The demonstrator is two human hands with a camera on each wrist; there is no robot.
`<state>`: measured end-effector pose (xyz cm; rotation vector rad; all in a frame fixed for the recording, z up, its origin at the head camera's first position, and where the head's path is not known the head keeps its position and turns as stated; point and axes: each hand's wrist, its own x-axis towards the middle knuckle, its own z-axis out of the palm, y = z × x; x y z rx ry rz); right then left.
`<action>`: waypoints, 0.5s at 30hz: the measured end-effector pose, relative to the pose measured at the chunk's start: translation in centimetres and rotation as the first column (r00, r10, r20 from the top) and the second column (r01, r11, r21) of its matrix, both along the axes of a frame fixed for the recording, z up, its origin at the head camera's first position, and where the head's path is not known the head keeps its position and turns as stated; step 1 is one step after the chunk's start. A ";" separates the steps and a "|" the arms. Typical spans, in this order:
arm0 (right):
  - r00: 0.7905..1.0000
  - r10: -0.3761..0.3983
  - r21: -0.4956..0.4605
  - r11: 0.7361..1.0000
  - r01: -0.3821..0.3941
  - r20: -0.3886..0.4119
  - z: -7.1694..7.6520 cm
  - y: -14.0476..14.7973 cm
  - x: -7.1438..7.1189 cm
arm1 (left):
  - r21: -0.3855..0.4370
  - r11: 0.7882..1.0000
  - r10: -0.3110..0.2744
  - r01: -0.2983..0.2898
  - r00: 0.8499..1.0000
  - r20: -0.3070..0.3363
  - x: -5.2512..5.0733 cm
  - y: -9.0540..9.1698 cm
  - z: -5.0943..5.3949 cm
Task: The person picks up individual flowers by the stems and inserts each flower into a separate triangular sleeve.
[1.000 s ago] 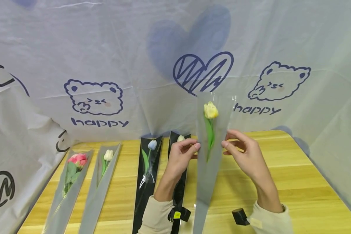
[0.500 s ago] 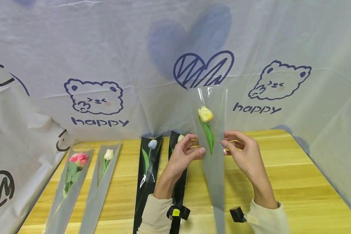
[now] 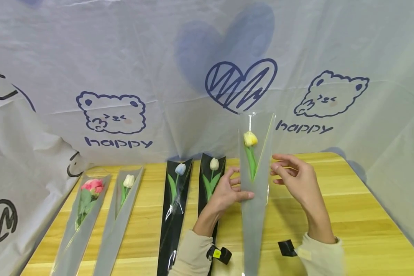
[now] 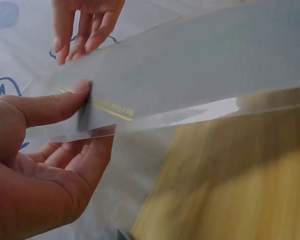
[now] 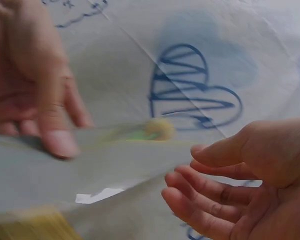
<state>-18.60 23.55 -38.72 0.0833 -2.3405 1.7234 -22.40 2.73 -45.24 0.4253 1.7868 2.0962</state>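
Note:
A yellow tulip (image 3: 250,139) with green leaves sits in a tall flower sleeve (image 3: 253,226), clear at the top and grey below. My left hand (image 3: 227,193) grips this sleeve, its thumb (image 4: 50,107) across the front and the other fingers behind. A gold printed line (image 4: 112,111) runs along the sleeve in the left wrist view. To the right, my right hand (image 3: 298,178) hovers close to the sleeve's edge. Its fingers (image 5: 202,202) are loosely bent with nothing between them in the right wrist view. In that view the tulip is blurred.
On the wooden table (image 3: 358,226) lie a pink flower (image 3: 93,186) and a white tulip (image 3: 128,181) in grey sleeves. A blue tulip (image 3: 180,169) and a white tulip (image 3: 214,164) lie in black sleeves, the latter partly behind my left arm. A printed cloth (image 3: 179,122) hangs behind.
The sleeve swung left, then back right, and its diagonal grey front now shows. My left hand moved right and lower on it. My right hand left the sleeve's edge and shifted slightly right.

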 end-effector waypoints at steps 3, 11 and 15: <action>0.999 -0.051 0.011 0.999 0.051 -0.005 0.1 1.7 0.5 | -0.052 0.999 0.010 -0.008 0.999 0.041 0.2 0.5 -0.6; 0.986 -0.162 0.022 0.987 0.161 0.045 -0.3 5.7 1.3 | -0.127 0.992 0.020 0.001 0.985 0.170 1.4 2.0 -3.1; 0.983 -0.173 0.035 0.985 0.171 0.060 -0.3 6.1 1.3 | -0.196 0.980 -0.001 0.038 0.983 0.183 1.9 2.3 -3.9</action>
